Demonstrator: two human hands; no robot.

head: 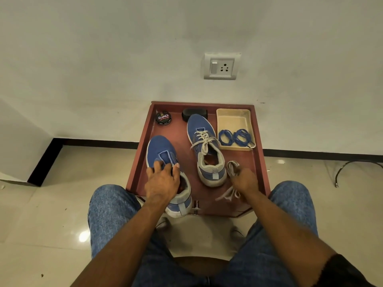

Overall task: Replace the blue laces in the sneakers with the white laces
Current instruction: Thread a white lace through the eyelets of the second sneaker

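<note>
Two blue sneakers stand on a reddish-brown table [259, 162]. The left sneaker [160, 150] has no lace in it, and my left hand [162, 179] grips it over the tongue and collar. The right sneaker [204, 150] carries a white lace [204, 139] tied across its eyelets. My right hand [245, 180] holds a bundled white lace [232, 166], whose loose ends trail onto the table near the front edge. Two coiled blue laces [236, 137] lie in a cream tray [234, 117] at the back right.
A round shoe polish tin [163, 118] and a black brush [194, 114] sit at the table's back edge. A wall with a socket plate [220, 66] stands right behind the table. My knees in jeans flank the table's front. A black cable [352, 166] lies on the floor at right.
</note>
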